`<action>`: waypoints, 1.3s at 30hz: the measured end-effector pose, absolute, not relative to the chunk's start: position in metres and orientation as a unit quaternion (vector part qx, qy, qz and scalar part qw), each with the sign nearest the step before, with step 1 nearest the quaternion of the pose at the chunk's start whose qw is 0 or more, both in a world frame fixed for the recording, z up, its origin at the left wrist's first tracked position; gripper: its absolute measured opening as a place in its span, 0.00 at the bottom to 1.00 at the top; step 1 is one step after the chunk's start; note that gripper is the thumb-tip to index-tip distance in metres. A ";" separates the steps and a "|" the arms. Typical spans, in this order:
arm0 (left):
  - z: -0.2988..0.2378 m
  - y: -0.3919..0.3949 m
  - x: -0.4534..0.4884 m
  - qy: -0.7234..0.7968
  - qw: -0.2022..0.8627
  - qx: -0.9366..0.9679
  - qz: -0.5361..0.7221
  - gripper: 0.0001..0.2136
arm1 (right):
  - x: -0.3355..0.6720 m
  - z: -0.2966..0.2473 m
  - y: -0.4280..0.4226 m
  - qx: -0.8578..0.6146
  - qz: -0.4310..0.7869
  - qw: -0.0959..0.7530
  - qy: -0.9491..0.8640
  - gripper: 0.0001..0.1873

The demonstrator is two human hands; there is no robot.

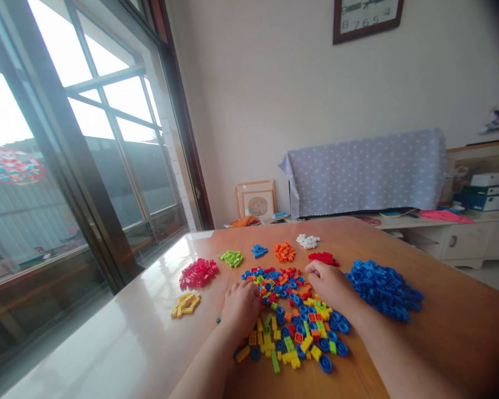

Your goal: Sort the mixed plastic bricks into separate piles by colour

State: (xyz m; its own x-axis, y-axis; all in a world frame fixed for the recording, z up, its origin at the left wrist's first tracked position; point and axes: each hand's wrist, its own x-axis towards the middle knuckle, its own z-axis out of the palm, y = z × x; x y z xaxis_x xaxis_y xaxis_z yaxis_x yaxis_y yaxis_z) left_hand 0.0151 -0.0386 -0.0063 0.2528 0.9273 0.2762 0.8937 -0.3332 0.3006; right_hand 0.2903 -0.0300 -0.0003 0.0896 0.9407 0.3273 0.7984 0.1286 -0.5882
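A mixed pile of toy building bricks (289, 344) in yellow, green, orange, red and blue lies spread over the wooden table, with round blue wheel-like pieces among them. At the pile's left edge is my left hand (242, 303), its fingers curled down; whatever they hold is hidden. My right hand (326, 278) is at the pile's upper right, closed, with the fingertips pointing down and their contents out of sight. Just beyond it lies a small heap of red bricks (322, 258). A large heap of blue bricks (382, 289) sits right of my right forearm.
Sorted heaps ring the pile: pale yellow pieces (186, 305), crimson pieces (198, 274), lime green pieces (232, 257), a few blue pieces (259, 251), orange pieces (284, 252) and white pieces (307, 241). Behind the table (453, 332) stands a cloth-covered object (366, 174). Windows are on the left.
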 end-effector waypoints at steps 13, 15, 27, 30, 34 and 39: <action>-0.003 -0.040 0.013 0.565 0.032 0.796 0.215 0.08 | 0.319 -0.004 -0.031 -0.693 0.118 0.199 -0.683 0.10; -0.005 -0.039 0.012 0.562 0.030 0.795 0.226 0.08 | 0.319 -0.004 -0.031 -0.695 0.117 0.186 -0.684 0.09; -0.011 -0.034 0.012 0.560 0.035 0.794 0.234 0.07 | 0.313 -0.004 -0.032 -0.690 0.123 0.141 -0.699 0.12; -0.012 -0.034 0.012 0.559 0.036 0.795 0.235 0.07 | 0.314 -0.005 -0.032 -0.676 0.139 0.154 -0.707 0.11; -0.010 -0.035 0.012 0.562 0.037 0.794 0.227 0.08 | 0.316 -0.009 -0.033 -0.661 0.165 0.174 -0.711 0.07; -0.008 -0.037 0.013 0.563 0.041 0.794 0.226 0.08 | 0.314 -0.010 -0.033 -0.654 0.181 0.190 -0.709 0.07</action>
